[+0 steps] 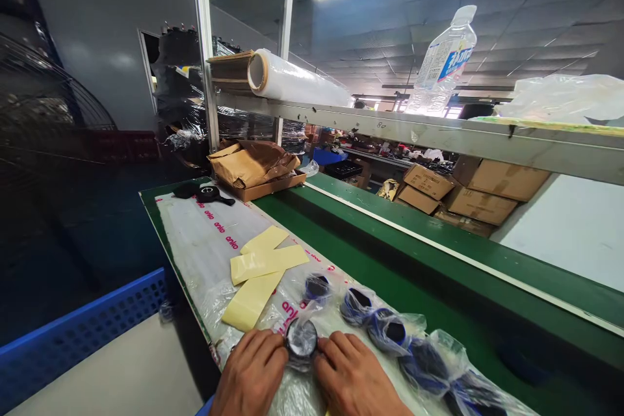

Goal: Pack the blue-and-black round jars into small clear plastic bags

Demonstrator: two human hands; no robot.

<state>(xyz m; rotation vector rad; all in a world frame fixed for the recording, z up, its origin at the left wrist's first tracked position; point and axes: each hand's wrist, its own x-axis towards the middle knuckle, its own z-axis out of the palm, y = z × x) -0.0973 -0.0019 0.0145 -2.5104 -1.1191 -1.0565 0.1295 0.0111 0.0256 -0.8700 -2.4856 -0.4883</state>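
Observation:
A round black-rimmed piece [301, 338], in clear plastic film, lies between my hands at the near part of the covered bench. My left hand [256, 367] is closed, its fingertips pinching the left side of the piece or its film. On the opposite side my right hand [355, 370] is closed the same way, fingers curled and thumb hidden. Just beyond sits a bagged blue-and-black round piece [317, 286]. Several similar bagged pieces [387, 329] run in a row to the right. Yellow paper strips [266, 264] lie crossed on the sheet to the left.
A green conveyor belt [380, 260] runs along the right. A cardboard tray [268, 188] with brown paper and black parts [208, 192] are at the far end. Overhead, a shelf [351, 118] holds a film roll [297, 78] and bottle [443, 62]. A blue crate [82, 325] stands left.

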